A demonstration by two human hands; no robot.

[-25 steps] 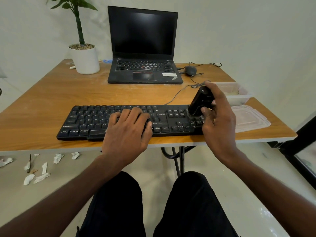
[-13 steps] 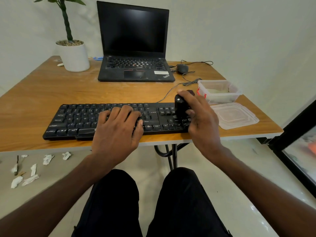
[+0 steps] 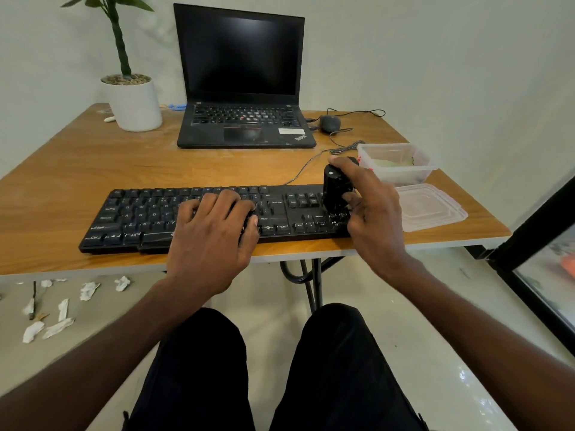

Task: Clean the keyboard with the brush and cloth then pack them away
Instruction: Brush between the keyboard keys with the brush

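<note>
A black keyboard (image 3: pixel 140 213) lies along the near edge of the wooden table (image 3: pixel 124 163). My left hand (image 3: pixel 214 241) rests flat on its middle keys with fingers spread. A black brush (image 3: pixel 334 191) stands upright on the keyboard's right end, over the number pad, and my right hand (image 3: pixel 373 209) grips it. A pale cloth (image 3: pixel 389 163) lies inside the clear plastic box (image 3: pixel 423 171) just right of the brush.
The box's clear lid (image 3: pixel 432 206) lies at the table's right front corner. A black laptop (image 3: pixel 242 85), a mouse (image 3: pixel 329 122) with cables and a white plant pot (image 3: pixel 133 104) stand at the back. Paper scraps (image 3: pixel 56 325) litter the floor left.
My right hand has lowered the brush from a tilted hold above the keyboard's right end to upright on the keys. My left hand has stayed on the keys.
</note>
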